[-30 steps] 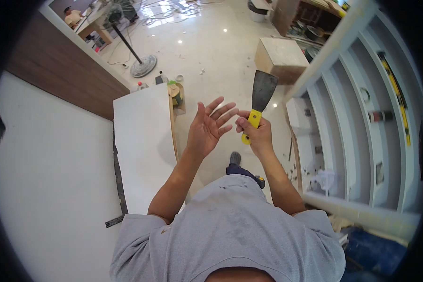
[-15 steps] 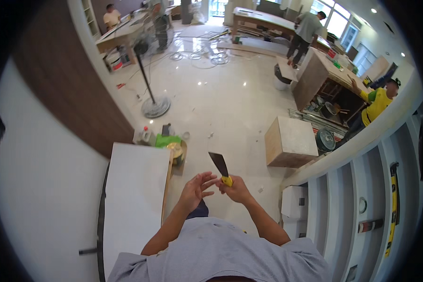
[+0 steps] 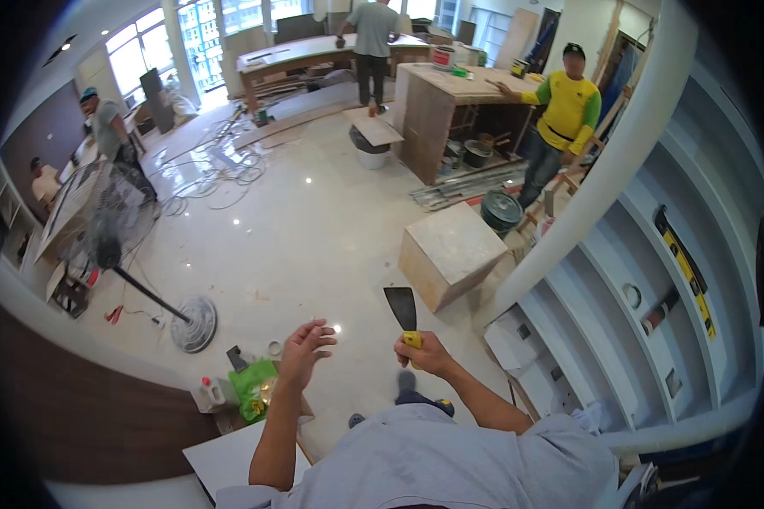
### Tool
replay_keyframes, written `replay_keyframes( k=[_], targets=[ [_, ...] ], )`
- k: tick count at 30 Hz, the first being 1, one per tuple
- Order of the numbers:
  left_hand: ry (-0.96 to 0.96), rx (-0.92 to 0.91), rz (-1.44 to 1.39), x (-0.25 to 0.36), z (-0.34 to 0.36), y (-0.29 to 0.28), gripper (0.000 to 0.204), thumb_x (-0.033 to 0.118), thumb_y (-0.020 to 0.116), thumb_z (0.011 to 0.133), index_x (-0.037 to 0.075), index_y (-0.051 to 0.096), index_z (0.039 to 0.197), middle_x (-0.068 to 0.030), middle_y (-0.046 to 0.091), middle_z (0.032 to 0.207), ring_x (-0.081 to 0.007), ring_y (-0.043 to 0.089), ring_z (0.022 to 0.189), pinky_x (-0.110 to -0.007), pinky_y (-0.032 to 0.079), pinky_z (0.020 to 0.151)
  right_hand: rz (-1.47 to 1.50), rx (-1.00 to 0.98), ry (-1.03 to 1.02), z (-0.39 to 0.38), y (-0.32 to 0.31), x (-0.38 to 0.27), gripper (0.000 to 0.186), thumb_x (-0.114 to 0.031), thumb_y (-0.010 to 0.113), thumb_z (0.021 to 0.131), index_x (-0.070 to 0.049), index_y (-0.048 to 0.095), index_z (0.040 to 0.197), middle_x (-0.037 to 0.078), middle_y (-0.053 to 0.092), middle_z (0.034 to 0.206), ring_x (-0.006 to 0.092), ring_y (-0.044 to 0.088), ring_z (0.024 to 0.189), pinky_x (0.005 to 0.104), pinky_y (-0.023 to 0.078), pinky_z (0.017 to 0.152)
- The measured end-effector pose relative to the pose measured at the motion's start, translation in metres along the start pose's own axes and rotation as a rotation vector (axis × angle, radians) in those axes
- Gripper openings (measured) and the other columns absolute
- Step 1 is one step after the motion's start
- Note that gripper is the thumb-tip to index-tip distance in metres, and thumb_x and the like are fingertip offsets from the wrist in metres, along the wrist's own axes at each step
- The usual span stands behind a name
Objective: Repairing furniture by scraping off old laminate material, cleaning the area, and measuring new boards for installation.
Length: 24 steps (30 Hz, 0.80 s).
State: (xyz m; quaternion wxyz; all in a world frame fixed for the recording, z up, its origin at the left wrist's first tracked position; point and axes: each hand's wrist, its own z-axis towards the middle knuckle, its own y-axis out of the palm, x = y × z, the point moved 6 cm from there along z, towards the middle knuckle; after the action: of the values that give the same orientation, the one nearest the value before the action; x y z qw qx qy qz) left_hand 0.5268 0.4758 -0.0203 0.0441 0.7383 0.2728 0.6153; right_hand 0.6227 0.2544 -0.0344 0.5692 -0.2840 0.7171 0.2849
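Gripping the putty knife (image 3: 406,319) by its yellow handle (image 3: 412,338), we have our right hand (image 3: 432,354) wrapped around it so the blade (image 3: 401,305) points away from us, presumably to spare our body its edge. Our left hand (image 3: 299,355) holds nothing; it hovers half-curled, apart from the knife, perhaps so that it is free. We have the knife in front of us, above the glossy pale floor (image 3: 272,220). Its blade looks dark, flat and dull, flaring from a narrow neck to a wide edge.
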Motion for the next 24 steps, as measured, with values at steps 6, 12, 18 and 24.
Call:
replay_keyframes(
  k=[6,12,18,24],
  targets=[
    [-0.034,0.231,0.023,-0.003,0.051,-0.027,0.032,0.027,0.055,0.09,0.002,0.054,0.11,-0.0072,0.063,0.094,-0.0121,0.061,0.081,-0.024,0.048,0.067,-0.088,-0.023,0.035,0.1,0.001,0.007,0.022,-0.017,0.058,0.085,-0.004,0.053,0.068,0.002,0.053,0.057,0.0103,0.052,0.052,0.0258,0.043,0.05],
    [-0.03,0.661,-0.063,-0.028,0.031,-0.097,0.028,0.024,0.053,0.09,0.001,0.056,0.107,-0.0068,0.063,0.093,-0.0121,0.06,0.081,-0.026,0.048,0.069,-0.302,-0.329,0.181,0.213,0.035,0.031,0.027,-0.025,0.062,0.083,-0.008,0.052,0.065,0.001,0.053,0.054,0.0083,0.05,0.048,0.0227,0.04,0.046],
    [0.188,1.307,-0.21,-0.04,-0.07,-0.139,0.02,0.018,0.056,0.088,0.0,0.059,0.096,-0.0064,0.063,0.082,-0.0116,0.059,0.07,-0.023,0.048,0.064,-0.44,-0.69,0.243,0.3,0.085,0.027,0.02,-0.021,0.062,0.084,-0.002,0.059,0.079,0.004,0.057,0.067,0.0099,0.053,0.059,0.0228,0.043,0.055],
    [0.128,1.803,-0.361,-0.09,-0.156,-0.129,0.027,0.026,0.063,0.084,0.001,0.06,0.076,-0.0024,0.056,0.063,-0.0087,0.051,0.054,-0.023,0.043,0.053,-0.465,-0.843,0.168,0.338,0.166,0.03,0.027,-0.027,0.064,0.083,-0.004,0.055,0.072,0.003,0.055,0.063,0.0095,0.052,0.055,0.0222,0.04,0.051]
  ],
)
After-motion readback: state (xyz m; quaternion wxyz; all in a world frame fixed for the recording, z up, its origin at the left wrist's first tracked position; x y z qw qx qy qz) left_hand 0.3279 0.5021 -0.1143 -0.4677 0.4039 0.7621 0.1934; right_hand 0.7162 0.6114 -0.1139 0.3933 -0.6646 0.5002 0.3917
